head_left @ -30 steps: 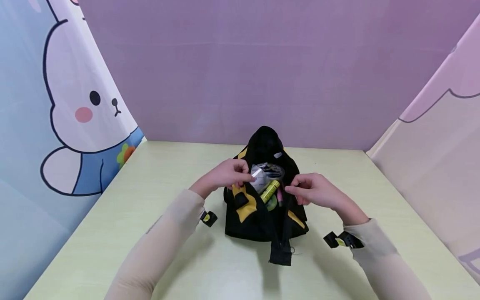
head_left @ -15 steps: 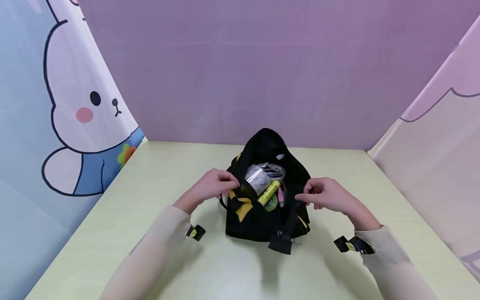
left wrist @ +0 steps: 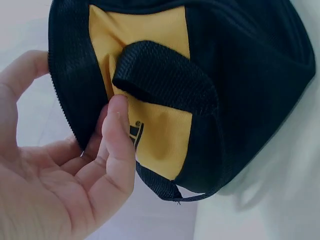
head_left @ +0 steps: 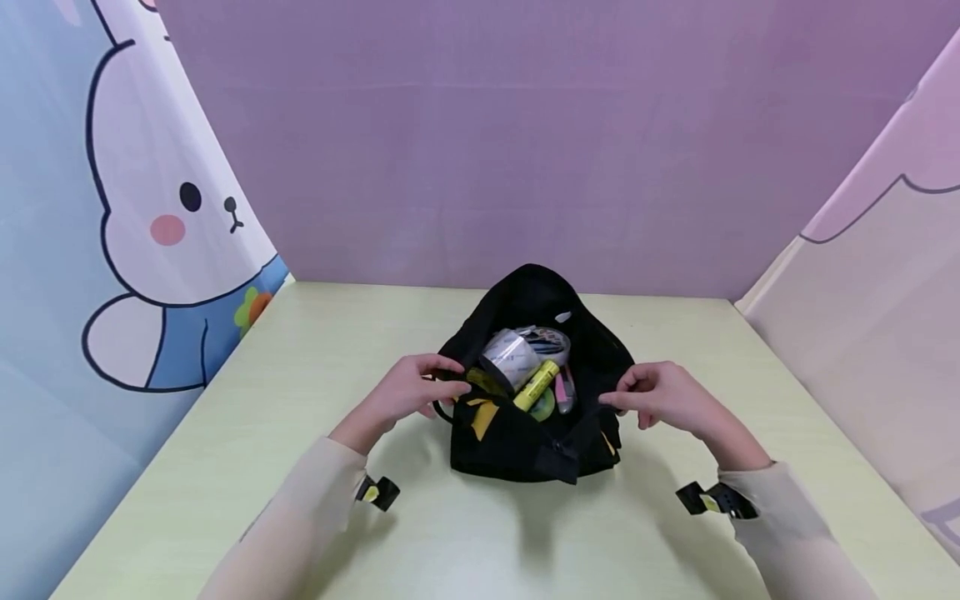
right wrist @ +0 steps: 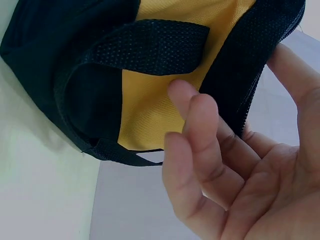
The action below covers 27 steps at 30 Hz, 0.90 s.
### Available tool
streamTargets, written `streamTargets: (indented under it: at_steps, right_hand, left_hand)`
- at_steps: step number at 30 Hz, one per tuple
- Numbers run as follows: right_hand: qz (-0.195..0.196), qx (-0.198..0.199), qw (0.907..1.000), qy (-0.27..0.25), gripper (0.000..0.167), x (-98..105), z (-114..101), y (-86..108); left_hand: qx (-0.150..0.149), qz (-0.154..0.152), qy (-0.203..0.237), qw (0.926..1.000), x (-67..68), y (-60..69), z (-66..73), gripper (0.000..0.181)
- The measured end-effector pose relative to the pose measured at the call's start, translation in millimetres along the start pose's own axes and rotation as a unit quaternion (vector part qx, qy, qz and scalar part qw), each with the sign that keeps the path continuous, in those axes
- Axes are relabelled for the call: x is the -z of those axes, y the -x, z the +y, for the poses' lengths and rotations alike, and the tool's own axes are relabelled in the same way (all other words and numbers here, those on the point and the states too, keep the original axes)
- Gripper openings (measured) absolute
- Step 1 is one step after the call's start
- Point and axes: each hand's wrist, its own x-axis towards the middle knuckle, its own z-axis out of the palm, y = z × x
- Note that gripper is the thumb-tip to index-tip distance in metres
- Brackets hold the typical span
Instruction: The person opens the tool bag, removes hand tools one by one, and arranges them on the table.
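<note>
Fingers (left wrist: 120,150) grip bag (head_left: 498,454) — 2 sides

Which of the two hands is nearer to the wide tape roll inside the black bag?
Left. The left hand holds the left edge of the black bag, close beside the tape roll; the right hand is at the right edge, farther from the roll.

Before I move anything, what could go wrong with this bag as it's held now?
If the left hand or right hand loses its edge, the soft black bag could sag over the tape roll. If the bag tips forward, the yellow tube, lying near the front rim, might slide out. The webbing loop close to the left hand could snag it.
</note>
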Motion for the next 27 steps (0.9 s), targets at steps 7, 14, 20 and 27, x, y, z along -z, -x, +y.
streamTargets:
  at_steps: [7, 14, 20, 27]
  right_hand:
    - [0.014, -0.010, 0.9998, -0.009, 0.031, -3, 5, 3.9]
    - [0.047, 0.000, 0.9987, 0.018, 0.031, -16, 9, 8.4]
    - [0.068, 0.003, 0.9973, 0.027, 0.029, -29, 10, 13.5]
    - [0.073, -0.011, 0.9971, 0.015, 0.028, -36, 12, 17.8]
  left_hand:
    - [0.000, 0.044, 0.031, 0.9986, -6.8, 8.0, -10.9, 0.048]
    - [-0.006, 0.082, 0.051, 0.9953, -16.3, 15.9, -19.8, 0.051]
    - [-0.009, 0.091, 0.085, 0.9921, -22.0, 20.4, -27.0, 0.054]
    - [-0.008, 0.103, 0.111, 0.9884, -25.5, 22.3, -36.1, 0.051]
